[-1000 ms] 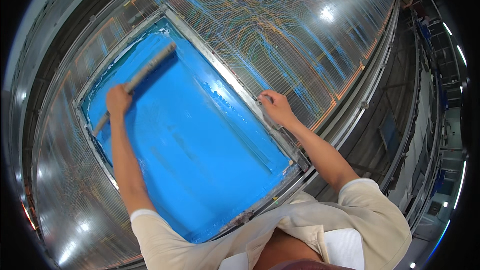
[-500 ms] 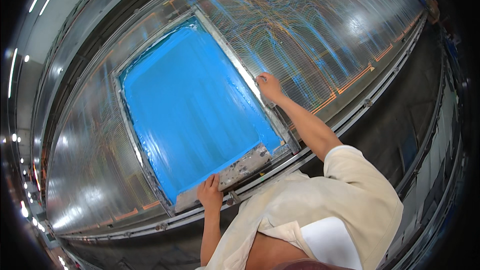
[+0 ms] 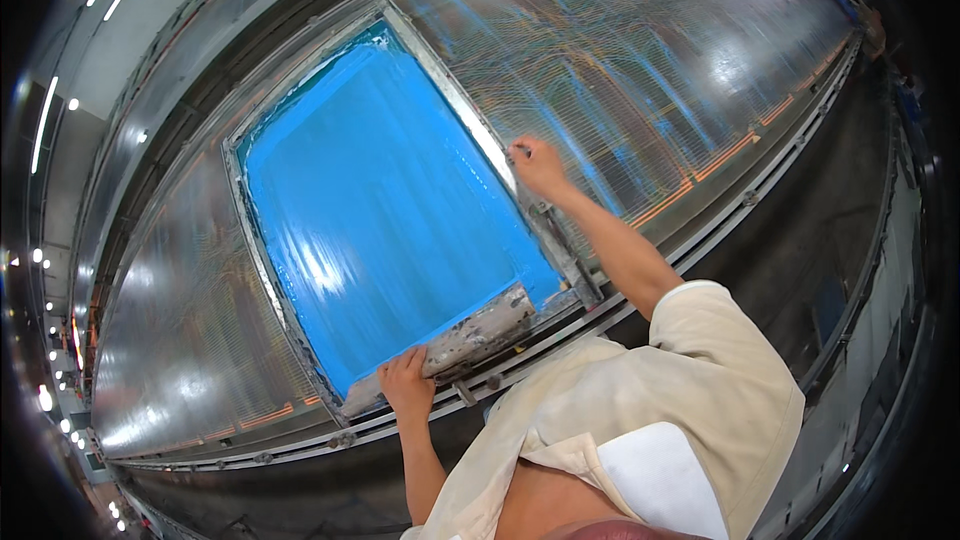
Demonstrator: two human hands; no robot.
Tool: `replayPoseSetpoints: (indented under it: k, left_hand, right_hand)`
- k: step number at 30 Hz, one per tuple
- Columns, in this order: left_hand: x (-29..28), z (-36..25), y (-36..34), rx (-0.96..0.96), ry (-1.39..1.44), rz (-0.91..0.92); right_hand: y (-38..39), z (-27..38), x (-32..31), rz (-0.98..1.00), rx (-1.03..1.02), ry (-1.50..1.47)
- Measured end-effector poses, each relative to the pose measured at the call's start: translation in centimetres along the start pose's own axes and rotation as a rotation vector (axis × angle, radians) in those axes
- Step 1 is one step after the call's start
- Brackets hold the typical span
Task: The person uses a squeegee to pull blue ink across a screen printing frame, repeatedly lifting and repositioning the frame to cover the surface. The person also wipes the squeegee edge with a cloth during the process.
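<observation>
A screen-printing frame (image 3: 441, 70) with pale metal sides lies across the long table, its mesh coated in wet blue ink (image 3: 370, 190). Along its near end rests a worn, ink-spotted squeegee (image 3: 487, 328), a wide grey bar. My left hand (image 3: 406, 385) is closed over the left part of this squeegee, fingers on its upper edge. On the frame's right side my right hand (image 3: 540, 168) is closed, fingers curled at the rim. What lies under those fingers is partly hidden.
The long shiny table (image 3: 700, 70) carries blue and orange streaks and thin lines on both sides of the frame. A metal rail (image 3: 700, 248) runs along its near edge, by my body. Another long table (image 3: 170, 70) stands beyond, at the far left.
The frame and squeegee have shifted slightly leftward against the table, and a bright glare now shows on the ink. My left hand has moved a little left with the squeegee. My right stays at the rim.
</observation>
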State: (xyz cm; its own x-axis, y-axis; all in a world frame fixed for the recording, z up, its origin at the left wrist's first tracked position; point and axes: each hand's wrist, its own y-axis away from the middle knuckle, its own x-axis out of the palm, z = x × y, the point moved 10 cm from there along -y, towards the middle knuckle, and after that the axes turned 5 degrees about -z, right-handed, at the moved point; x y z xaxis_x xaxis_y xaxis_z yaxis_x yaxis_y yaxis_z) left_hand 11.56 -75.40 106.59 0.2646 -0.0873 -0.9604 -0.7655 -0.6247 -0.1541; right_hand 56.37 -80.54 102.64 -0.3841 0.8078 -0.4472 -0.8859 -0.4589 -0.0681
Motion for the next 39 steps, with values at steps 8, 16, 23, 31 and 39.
replayPoseSetpoints:
  k: [8, 16, 23, 31, 39]
  left_hand:
    - [2.9, 1.6, -0.5, -0.105, -0.137, 0.049]
    - [2.6, -0.4, -2.4, -0.108, -0.107, 0.092]
    - [3.0, 1.4, -1.5, -0.210, -0.119, 0.112]
    - [2.4, -0.1, -3.9, -0.094, -0.053, 0.067]
    - [3.2, -7.9, -9.7, -0.019, -0.126, 0.142]
  right_hand:
    - [0.8, -7.4, 4.7, 0.024, 0.050, -0.207]
    - [0.4, -8.8, 4.2, 0.137, 0.164, -0.154]
    - [1.8, -8.6, 5.3, 0.096, 0.107, -0.163]
    - [1.9, -9.7, 6.9, 0.118, 0.135, -0.118]
    - [-1.6, -8.2, 2.1, 0.126, -0.174, 0.140]
